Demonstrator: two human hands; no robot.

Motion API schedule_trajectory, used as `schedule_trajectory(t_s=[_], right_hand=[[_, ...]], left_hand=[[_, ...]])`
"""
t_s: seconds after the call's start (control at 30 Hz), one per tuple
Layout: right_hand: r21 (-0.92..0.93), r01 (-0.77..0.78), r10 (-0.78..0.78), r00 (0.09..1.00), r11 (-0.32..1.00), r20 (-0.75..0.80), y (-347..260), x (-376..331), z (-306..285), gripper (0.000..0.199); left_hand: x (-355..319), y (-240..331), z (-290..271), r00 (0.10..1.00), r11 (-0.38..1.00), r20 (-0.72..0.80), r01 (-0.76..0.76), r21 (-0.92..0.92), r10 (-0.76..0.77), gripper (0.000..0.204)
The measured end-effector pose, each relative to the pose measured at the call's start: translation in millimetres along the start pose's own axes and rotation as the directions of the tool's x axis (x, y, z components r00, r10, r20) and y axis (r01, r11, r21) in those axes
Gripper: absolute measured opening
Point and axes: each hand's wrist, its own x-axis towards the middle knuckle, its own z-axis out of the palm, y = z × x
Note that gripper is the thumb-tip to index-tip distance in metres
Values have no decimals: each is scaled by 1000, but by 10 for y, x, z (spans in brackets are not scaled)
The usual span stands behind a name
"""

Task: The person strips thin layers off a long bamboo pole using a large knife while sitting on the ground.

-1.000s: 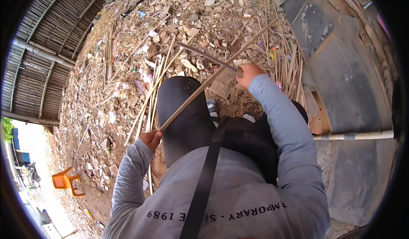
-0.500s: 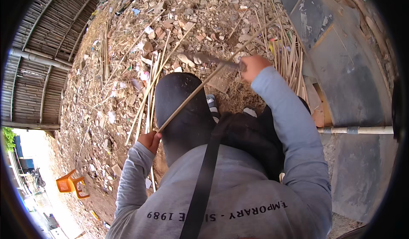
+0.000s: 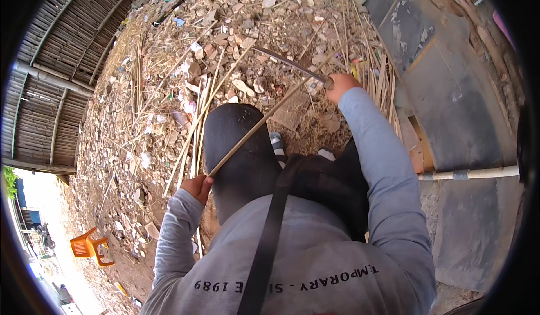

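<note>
Holding a tan strip [image 3: 253,131], left hand [image 3: 197,188] near black-lettered grey shirt [image 3: 320,259]

So the right hand [image 3: 343,87] is a bit farther out and more to the right than a second ago, and that forearm reaches out more with it. The long blade [image 3: 292,63] moves along too, so it now crosses the stick [image 3: 256,128] slightly nearer the far end. Half a second back the blade is a wide blur; now it's sharp and looks thin, with its tip up higher.
</note>
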Motion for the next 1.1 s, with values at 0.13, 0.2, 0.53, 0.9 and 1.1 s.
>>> schedule_trajectory(t_s=[0.13,0.2,0.53,0.9,1.1], right_hand=[[-84,113,-110,993,990,41,-283,-198,-73,26],[-210,238,-209,966,948,149,-591,-438,-241,26],[197,-90,108,991,976,-82,341,102,-9,33],[-87,291,-293,956,953,-1,-397,-324,-132,35],[13,454,-453,884,891,116,-740,-526,76,27]], left_hand=[[-55,-35,-42,1000,999,25,19,-37,-18,45],[-59,-47,-39,998,998,54,23,-51,-20,45],[-63,-314,51,994,968,103,61,-244,-36,49],[-104,34,-8,989,975,71,139,-176,-128,46],[8,157,78,998,990,6,57,-128,-56,50]])
